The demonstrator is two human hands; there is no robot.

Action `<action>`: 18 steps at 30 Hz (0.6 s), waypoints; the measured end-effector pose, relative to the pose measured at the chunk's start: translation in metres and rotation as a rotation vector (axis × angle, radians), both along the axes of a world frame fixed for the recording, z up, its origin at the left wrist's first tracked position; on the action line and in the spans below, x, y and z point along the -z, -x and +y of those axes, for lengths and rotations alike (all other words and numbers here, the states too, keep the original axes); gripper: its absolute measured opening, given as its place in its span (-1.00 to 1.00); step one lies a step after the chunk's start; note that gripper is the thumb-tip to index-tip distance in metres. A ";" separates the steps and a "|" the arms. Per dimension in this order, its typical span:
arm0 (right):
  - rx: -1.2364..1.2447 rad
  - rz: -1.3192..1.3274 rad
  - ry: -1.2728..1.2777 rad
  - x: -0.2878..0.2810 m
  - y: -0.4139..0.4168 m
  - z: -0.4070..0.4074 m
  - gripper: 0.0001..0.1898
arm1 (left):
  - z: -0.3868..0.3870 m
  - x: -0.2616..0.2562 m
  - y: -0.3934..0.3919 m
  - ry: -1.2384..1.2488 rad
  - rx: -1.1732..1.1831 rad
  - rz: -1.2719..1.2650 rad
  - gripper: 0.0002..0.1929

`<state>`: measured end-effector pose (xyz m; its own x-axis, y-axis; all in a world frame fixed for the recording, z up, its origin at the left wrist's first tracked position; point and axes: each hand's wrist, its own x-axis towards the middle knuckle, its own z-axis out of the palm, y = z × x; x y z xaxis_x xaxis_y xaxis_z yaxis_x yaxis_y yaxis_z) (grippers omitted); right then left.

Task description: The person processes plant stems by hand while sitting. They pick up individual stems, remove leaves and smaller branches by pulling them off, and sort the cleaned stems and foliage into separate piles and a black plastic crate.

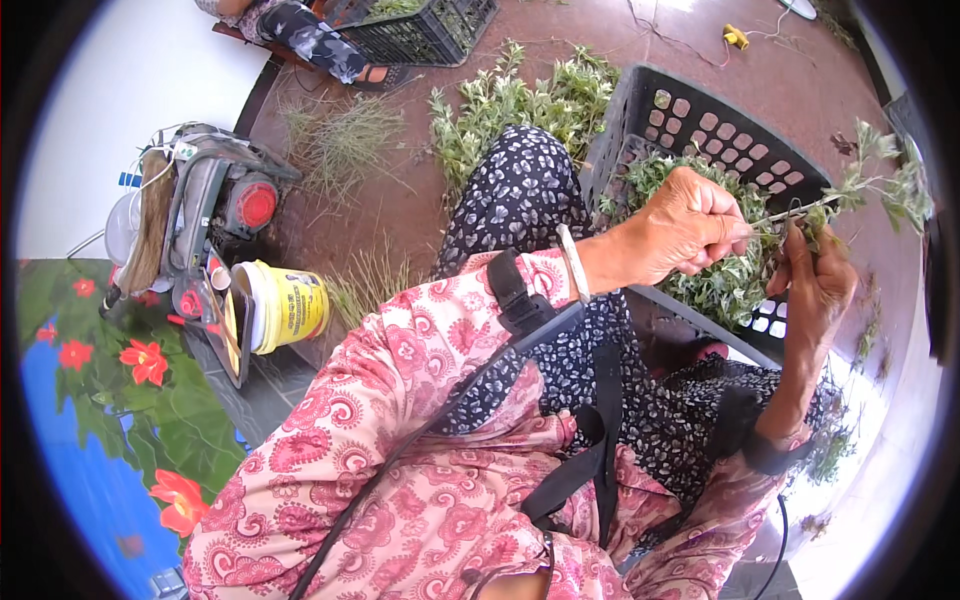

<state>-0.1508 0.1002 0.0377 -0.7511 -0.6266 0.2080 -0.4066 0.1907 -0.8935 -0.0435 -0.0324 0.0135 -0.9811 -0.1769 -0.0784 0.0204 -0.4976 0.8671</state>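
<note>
My left hand [679,225], with a pale bangle at its wrist, pinches the thin end of a leafy stem [799,208] between thumb and fingers. Close by on the right, my right hand [814,274] has its fingertips on the same stem and some leaves. The stem's leafy top [885,180] points away to the right. Beneath both hands is a black plastic crate [720,101] with oval holes, holding picked green leaves [709,289]. A pile of leafy stems [525,97] lies on the floor beyond my knee.
Bare stalks [345,142] lie on the reddish floor. To the left stand a yellow bucket [296,307] and a machine with a red round part [253,205]. Another person's leg [311,41] is beside a second crate [424,34]. A yellow connector [735,36] and cable lie far right.
</note>
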 end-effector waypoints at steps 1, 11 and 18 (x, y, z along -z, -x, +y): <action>0.003 -0.003 -0.002 0.003 -0.002 -0.003 -0.91 | 0.002 0.002 0.002 -0.005 -0.041 0.014 -0.80; 0.042 -0.277 0.090 0.009 -0.007 -0.003 -0.85 | 0.006 0.012 0.001 -0.061 -0.129 0.004 -0.81; 0.189 -0.607 0.399 0.010 0.013 0.006 -0.90 | 0.009 0.002 -0.003 -0.030 -0.130 0.027 -0.81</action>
